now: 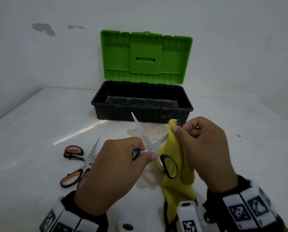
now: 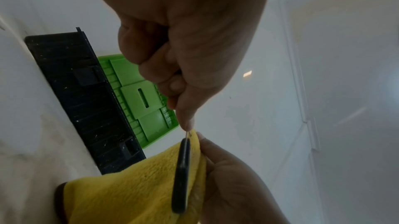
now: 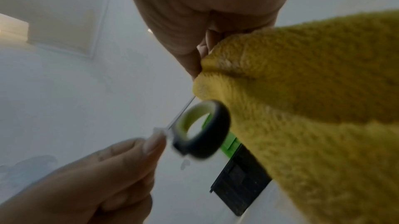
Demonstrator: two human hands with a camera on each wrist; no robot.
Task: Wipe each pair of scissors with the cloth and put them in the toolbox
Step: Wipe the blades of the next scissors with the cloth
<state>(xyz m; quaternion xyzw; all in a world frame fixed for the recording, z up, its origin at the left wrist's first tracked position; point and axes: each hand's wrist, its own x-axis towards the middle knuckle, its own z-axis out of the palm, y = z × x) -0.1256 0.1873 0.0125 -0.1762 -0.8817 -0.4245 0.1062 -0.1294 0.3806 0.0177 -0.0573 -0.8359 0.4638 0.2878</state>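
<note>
Item 1, nearest: left hand [image 1: 116,166], clenched round one black-and-green handle of the green-handled scissors [image 1: 150,146], thumb laid by the pivot. The blades are held spread open above the table [image 1: 31,131]; one blade points up toward the toolbox, the other runs into the cloth.

Item 2: right hand [image 1: 205,148], fingers pinched on the yellow cloth [image 1: 176,164], which is folded over the second blade. The rest of the cloth hangs down toward the wrist. This pair is judged to be mid-wipe.

Item 3, left of the hands: two further pairs lying crossed on the table, the orange-handled scissors [image 1: 73,178] and the pink-handled scissors [image 1: 73,150]. Neither is held; both are judged still to be wiped.

Item 4, farthest: toolbox [image 1: 142,104], black tray, green lid raised against the wall. No scissors are seen inside. The task is judged to be in its early part, with nothing yet stowed.
</note>
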